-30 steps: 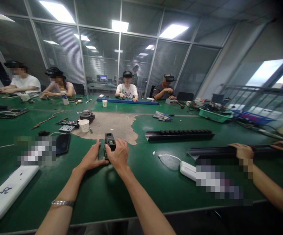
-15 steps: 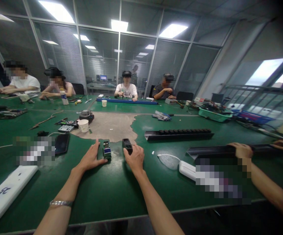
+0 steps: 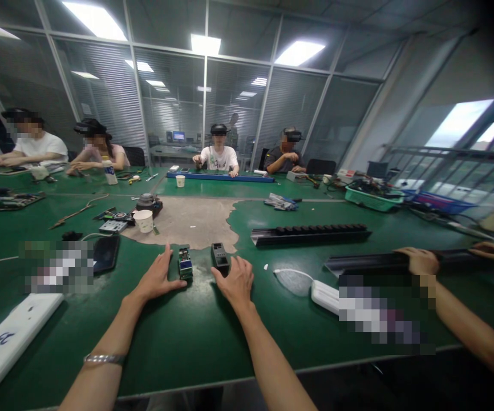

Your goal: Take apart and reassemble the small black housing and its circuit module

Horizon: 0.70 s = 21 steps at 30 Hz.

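Left hand [image 3: 157,274] spread, circuit board [image 3: 185,265] at its three o'clock; right hand [image 3: 237,281] partly hides black case [image 3: 220,258], grip unclear.

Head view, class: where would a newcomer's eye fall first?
Probably at the centre: the left hand beside a small green circuit board, the right hand at a black casing. Just beyond them, a ragged greyish patch stands out against the green table. To its right lies a long black channel.

Single head view — faces forward and down across green table [image 3: 195,337], hands [image 3: 156,277] near, glass wall [image 3: 176,103] far.
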{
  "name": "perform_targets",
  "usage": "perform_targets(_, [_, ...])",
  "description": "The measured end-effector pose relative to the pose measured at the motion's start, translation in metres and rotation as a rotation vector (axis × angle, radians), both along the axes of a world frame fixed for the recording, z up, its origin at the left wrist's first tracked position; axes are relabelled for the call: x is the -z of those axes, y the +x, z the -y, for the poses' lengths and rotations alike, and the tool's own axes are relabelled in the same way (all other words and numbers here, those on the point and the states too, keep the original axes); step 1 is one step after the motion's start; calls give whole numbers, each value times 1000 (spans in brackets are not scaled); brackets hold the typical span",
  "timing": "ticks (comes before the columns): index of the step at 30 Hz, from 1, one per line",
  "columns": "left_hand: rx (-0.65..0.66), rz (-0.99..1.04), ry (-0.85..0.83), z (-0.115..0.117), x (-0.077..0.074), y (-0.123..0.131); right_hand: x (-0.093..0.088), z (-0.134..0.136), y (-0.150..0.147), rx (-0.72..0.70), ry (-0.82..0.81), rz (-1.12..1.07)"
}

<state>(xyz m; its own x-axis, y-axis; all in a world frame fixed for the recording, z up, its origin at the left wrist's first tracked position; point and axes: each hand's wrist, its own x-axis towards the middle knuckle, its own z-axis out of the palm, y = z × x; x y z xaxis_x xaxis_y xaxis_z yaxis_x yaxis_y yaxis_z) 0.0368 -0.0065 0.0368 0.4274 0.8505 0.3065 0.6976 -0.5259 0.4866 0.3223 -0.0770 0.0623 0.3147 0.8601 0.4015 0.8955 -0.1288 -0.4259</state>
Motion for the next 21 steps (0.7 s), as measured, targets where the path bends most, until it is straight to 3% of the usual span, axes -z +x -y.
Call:
perform_targets(7, [-7, 11, 11, -1, 3, -1, 1, -2, 0, -46, 69, -1])
perform_targets(12, [-7, 14, 20, -3, 5, -1, -10, -5, -6, -71, 175, -83])
perform_targets(17, [-17, 26, 27, -2, 6, -1, -28, -7, -32, -168, 317, -168])
perform_targets(21, [-12, 31, 44, -3, 8, -1, -36, -6, -61, -220, 308, -191])
